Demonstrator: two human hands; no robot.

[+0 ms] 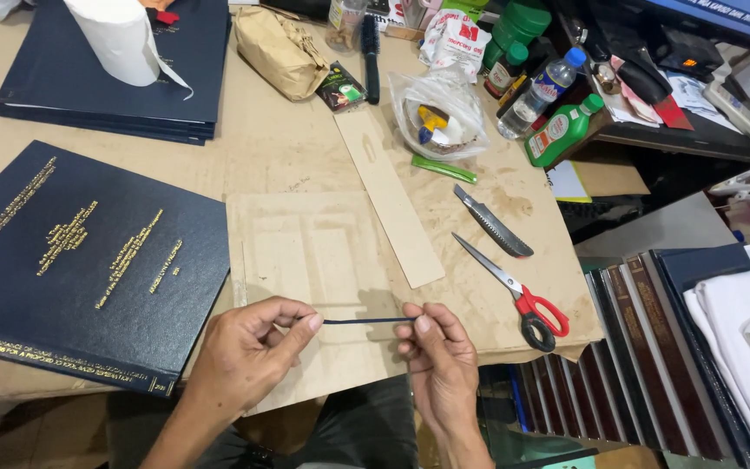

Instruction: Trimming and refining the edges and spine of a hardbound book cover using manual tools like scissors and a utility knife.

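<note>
My left hand point(249, 347) and my right hand point(436, 356) pinch the two ends of a thin dark blue strip point(366, 320), stretched taut between them over a cardboard sheet point(305, 252) at the table's near edge. A dark blue hardbound book with gold lettering point(80, 260) lies flat just left of my left hand. Red-handled scissors point(523, 300) lie to the right of my right hand, blades pointing away.
A serrated knife point(492, 221), a long cardboard strip point(388, 195) and a green pen point(443, 168) lie beyond. A stack of blue books point(106, 78) with a paper roll point(119, 39) sits far left. Bottles point(557, 130), bags and clutter fill the back right. Bound books point(644, 347) stand at right.
</note>
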